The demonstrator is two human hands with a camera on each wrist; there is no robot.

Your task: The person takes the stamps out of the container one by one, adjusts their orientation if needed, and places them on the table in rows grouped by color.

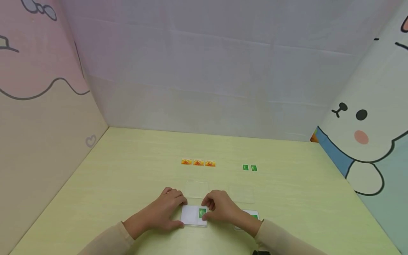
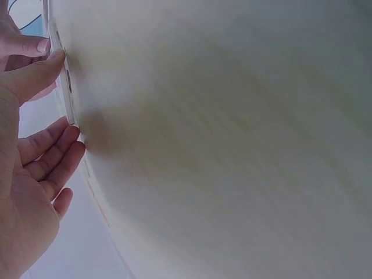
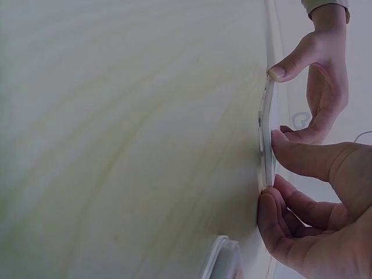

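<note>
A thin white card in a clear case (image 1: 191, 215) lies flat on the table before me. At its left end my left hand (image 1: 165, 209) grips it, thumb at the near corner and fingers at the far corner. A small green stamp (image 1: 202, 212) with a white border is on the right part of the card. My right hand (image 1: 221, 208) pinches this stamp between thumb and fingertips, with other fingers beside the case's right edge. In the right wrist view, the thumb (image 3: 285, 148) and fingers come close together at the case (image 3: 268, 131). The thumb partly hides the stamp.
Another case (image 1: 254, 214) with a green stamp lies partly under my right forearm. Two clear covers, a left one (image 1: 197, 190) and a right one (image 1: 241, 193), lie behind the cases. Farther back are orange stamps (image 1: 198, 163) and two green stamps (image 1: 249, 168). Printed walls (image 1: 204, 81) enclose the table.
</note>
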